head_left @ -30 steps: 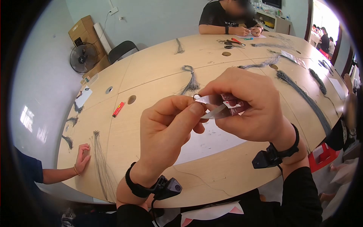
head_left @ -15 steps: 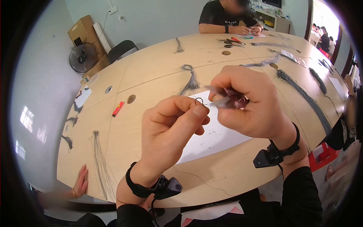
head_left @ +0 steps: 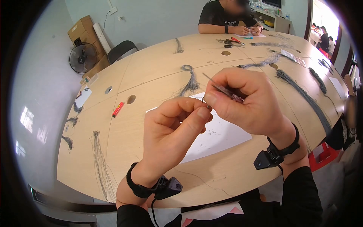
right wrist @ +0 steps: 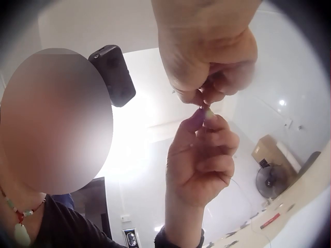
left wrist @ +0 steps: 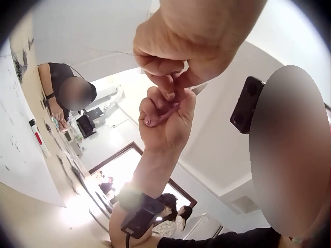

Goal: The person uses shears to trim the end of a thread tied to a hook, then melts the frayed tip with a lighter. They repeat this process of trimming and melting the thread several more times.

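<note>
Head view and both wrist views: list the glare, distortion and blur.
Head view: fisheye distortion, black corners, the doorway washed out, bright patches on the wall at left; left wrist view: glare whitening part of the table, an oval blur over the nearest face; right wrist view: a white glow beside the same blurred face.

Dark hook (head_left: 203, 100), white paper (head_left: 221, 137), tan table (head_left: 151, 84)
</note>
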### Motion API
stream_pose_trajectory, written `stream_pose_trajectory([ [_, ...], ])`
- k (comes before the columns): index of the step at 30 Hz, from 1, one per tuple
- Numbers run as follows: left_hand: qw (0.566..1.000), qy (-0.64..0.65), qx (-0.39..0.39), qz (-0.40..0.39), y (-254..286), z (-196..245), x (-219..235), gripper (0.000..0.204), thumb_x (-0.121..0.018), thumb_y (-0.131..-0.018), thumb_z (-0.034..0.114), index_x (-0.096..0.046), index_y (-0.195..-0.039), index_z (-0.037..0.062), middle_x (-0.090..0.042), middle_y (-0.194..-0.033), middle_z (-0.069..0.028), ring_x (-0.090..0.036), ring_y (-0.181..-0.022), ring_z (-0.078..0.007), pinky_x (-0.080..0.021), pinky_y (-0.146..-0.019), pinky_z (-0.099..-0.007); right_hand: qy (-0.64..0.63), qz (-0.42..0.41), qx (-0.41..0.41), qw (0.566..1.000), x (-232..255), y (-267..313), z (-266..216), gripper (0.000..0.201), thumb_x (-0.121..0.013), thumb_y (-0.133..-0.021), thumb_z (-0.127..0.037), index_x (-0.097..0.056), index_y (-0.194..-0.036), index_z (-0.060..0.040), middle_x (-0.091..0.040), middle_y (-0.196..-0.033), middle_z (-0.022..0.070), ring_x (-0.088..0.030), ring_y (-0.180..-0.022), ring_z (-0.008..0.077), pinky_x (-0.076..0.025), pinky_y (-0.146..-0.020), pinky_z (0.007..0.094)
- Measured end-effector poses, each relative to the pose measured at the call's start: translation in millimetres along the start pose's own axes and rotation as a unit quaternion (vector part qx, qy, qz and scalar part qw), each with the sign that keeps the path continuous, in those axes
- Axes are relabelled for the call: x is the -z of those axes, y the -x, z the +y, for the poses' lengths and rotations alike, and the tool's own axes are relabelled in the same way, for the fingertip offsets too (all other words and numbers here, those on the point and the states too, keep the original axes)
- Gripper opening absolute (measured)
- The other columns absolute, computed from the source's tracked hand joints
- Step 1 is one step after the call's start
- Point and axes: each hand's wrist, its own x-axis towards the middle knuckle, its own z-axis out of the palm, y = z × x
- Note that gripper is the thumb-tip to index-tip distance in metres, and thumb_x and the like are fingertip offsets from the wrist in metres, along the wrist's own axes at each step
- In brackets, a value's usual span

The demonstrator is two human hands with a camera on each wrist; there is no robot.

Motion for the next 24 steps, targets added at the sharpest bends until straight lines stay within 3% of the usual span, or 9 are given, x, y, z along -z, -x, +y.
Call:
stream_pose_trajectory([
  [2,1.0,-0.009,0.0,0.003,-0.2,-0.4,0.2,0.01,-0.053,-0.076,0.006,-0.054,-0.08,-0.0027,-0.055,-0.071,-0.0047,-0.051,-0.064,-0.0073,-0.041,-0.054,-0.0185,-0.004,0.02,-0.017,1.0,-2.9,-0.3,-1.1,0.013,-0.056,-0.067,-0.01,-0.052,-0.071,0.0018,-0.045,-0.052,0.0013,-0.038,-0.048,0.005,-0.033,-0.044,0.0186],
  [6,1.0,0.02,0.004,0.01,-1.5,0.6,0.8,0.01,-0.052,-0.075,0.007,-0.054,-0.08,-0.0024,-0.055,-0.072,-0.0046,-0.051,-0.066,-0.0082,-0.042,-0.055,-0.0193,-0.045,0.012,-0.055,0.997,1.4,0.6,-3.7,0.013,-0.055,-0.067,-0.01,-0.052,-0.072,0.0016,-0.045,-0.053,0.0012,-0.038,-0.048,0.0048,-0.033,-0.044,0.0184],
  [12,0.999,0.035,-0.006,0.009,-1.1,0.5,1.1,0.01,-0.051,-0.076,0.006,-0.054,-0.079,-0.0024,-0.055,-0.072,-0.0045,-0.051,-0.066,-0.0087,-0.042,-0.055,-0.0198,0.011,0.007,-0.019,1.0,-0.8,1.3,-7.0,0.013,-0.057,-0.064,-0.008,-0.052,-0.072,0.0013,-0.048,-0.057,0.0028,-0.042,-0.05,0.0053,-0.035,-0.043,0.02],
  [15,1.0,0.029,-0.005,-0.003,-0.5,-0.7,2.4,0.009,-0.051,-0.075,0.005,-0.054,-0.079,-0.0026,-0.055,-0.072,-0.0048,-0.051,-0.065,-0.0084,-0.041,-0.055,-0.0195,0.051,0.0,0.035,0.998,-2.8,0.8,-2.2,0.012,-0.054,-0.059,-0.002,-0.052,-0.071,-0.0007,-0.048,-0.059,-0.0004,-0.039,-0.05,0.003,-0.03,-0.044,0.0159],
  [17,1.0,0.023,-0.003,-0.016,0.3,-2.5,2.6,0.008,-0.051,-0.075,0.004,-0.054,-0.079,-0.0026,-0.055,-0.071,-0.005,-0.05,-0.064,-0.0082,-0.041,-0.055,-0.0193,0.114,0.011,0.112,0.987,-3.6,0.0,1.3,0.016,-0.055,-0.054,-0.001,-0.049,-0.069,-0.002,-0.046,-0.06,0.0017,-0.041,-0.049,0.0073,-0.032,-0.043,0.0181],
  [18,0.999,0.037,-0.002,-0.012,0.6,-3.5,1.8,0.008,-0.051,-0.075,0.003,-0.054,-0.079,-0.0026,-0.055,-0.071,-0.0052,-0.05,-0.062,-0.0079,-0.041,-0.054,-0.019,0.114,0.012,0.112,0.987,-3.4,-0.2,0.6,0.016,-0.055,-0.054,-0.001,-0.049,-0.069,-0.002,-0.046,-0.06,0.0017,-0.041,-0.049,0.0073,-0.032,-0.043,0.0181],
  [20,0.999,0.051,-0.001,-0.009,0.4,-3.6,1.2,0.007,-0.051,-0.075,0.002,-0.054,-0.079,-0.0026,-0.055,-0.071,-0.0054,-0.049,-0.061,-0.0075,-0.041,-0.054,-0.0187,0.152,-0.005,0.129,0.98,-2.6,-0.6,-1.9,0.018,-0.059,-0.056,-0.007,-0.046,-0.068,-0.0036,-0.046,-0.058,0.0065,-0.046,-0.055,0.0218,-0.038,-0.049,0.0297],
  [24,0.998,0.046,0.027,0.012,0.0,-1.8,-0.4,0.009,-0.052,-0.075,0.006,-0.054,-0.079,-0.0011,-0.055,-0.069,-0.0056,-0.049,-0.058,-0.0075,-0.038,-0.05,-0.017,0.2,0.012,0.177,0.964,-1.0,-2.3,0.5,0.019,-0.06,-0.056,-0.007,-0.045,-0.067,-0.0047,-0.046,-0.058,0.0055,-0.045,-0.055,0.022,-0.037,-0.049,0.0309],
])
